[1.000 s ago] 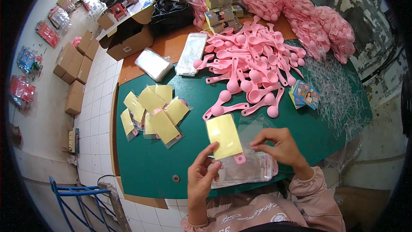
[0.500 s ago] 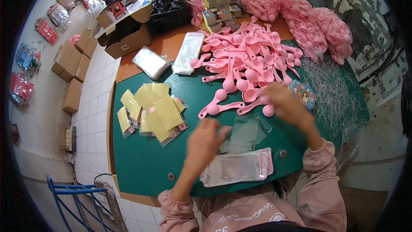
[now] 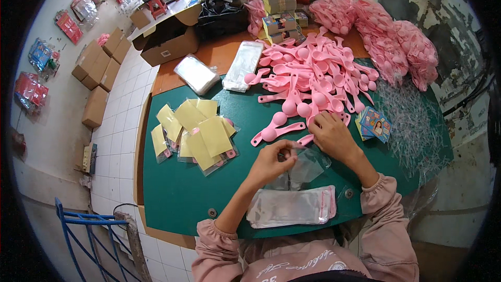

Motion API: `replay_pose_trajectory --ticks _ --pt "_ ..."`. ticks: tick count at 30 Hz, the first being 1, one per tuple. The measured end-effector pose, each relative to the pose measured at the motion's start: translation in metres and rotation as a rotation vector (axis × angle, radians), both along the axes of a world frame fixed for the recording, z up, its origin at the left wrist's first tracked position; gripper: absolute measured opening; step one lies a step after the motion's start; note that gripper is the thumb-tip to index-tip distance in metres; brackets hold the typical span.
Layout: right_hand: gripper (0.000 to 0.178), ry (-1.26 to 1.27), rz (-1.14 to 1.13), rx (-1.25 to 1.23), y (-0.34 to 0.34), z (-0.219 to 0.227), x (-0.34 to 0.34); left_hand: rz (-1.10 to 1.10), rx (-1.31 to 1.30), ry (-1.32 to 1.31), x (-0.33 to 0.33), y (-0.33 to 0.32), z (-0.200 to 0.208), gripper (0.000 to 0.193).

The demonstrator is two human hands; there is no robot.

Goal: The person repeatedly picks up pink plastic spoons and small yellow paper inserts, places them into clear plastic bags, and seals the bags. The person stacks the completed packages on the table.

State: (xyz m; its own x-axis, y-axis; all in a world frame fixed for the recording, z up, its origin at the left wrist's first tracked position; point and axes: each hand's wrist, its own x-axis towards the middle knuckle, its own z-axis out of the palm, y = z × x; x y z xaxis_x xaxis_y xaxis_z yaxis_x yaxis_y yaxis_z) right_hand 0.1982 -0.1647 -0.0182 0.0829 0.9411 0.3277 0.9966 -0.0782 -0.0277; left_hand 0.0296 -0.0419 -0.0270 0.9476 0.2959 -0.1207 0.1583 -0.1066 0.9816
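Note:
My left hand point(image 3: 273, 163) is closed in a pinch at the upper edge of a clear plastic bag point(image 3: 309, 167), which lies over the green table between my hands. My right hand point(image 3: 334, 134) has its fingers curled down on a pink spoon point(image 3: 305, 139) at the near edge of the heap; its handle shows between my hands, and the rest is hidden under my fingers. Beyond lies a big pile of pink spoons point(image 3: 313, 73) with round bowls. A stack of clear bags point(image 3: 290, 206) sits right in front of me.
Filled bags with yellow cards point(image 3: 199, 130) lie at the left. Small printed cards point(image 3: 374, 125) and clear plastic scraps point(image 3: 412, 117) are at the right. More bag stacks point(image 3: 197, 73), a carton point(image 3: 169, 47) and bulging bags of pink spoons point(image 3: 378, 34) stand farther back.
My right hand has come down and left onto a spoon at the heap's near edge. My left hand has shifted right, to the plastic bag. The printed cards are now more exposed.

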Motion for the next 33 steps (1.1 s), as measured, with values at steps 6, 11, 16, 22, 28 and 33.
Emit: replay_pose_trajectory --ticks 6,11,16,22,28,33 --pt "0.026 0.116 0.144 -0.093 -0.003 0.011 -0.01 0.099 -0.583 -0.188 -0.004 0.006 0.0 0.017" --pt "0.025 0.091 0.193 -0.168 -0.005 0.01 -0.012 0.132 -0.459 -0.091 -0.004 0.011 0.013 0.015" --pt "0.027 0.054 0.181 -0.166 -0.006 0.016 -0.022 0.173 -0.596 -0.205 -0.011 0.019 0.0 0.019" --pt "0.029 0.442 0.064 0.343 -0.006 0.031 -0.015 0.209 -0.54 -0.082 -0.006 0.005 0.021 0.025" --pt "0.023 1.252 -0.136 0.599 -0.007 0.045 -0.025 0.134 -0.404 -0.06 -0.008 0.006 0.015 0.032" --pt "0.019 1.351 -0.094 0.798 -0.008 0.05 -0.034 0.151 -0.36 -0.057 -0.009 0.003 0.016 0.034"
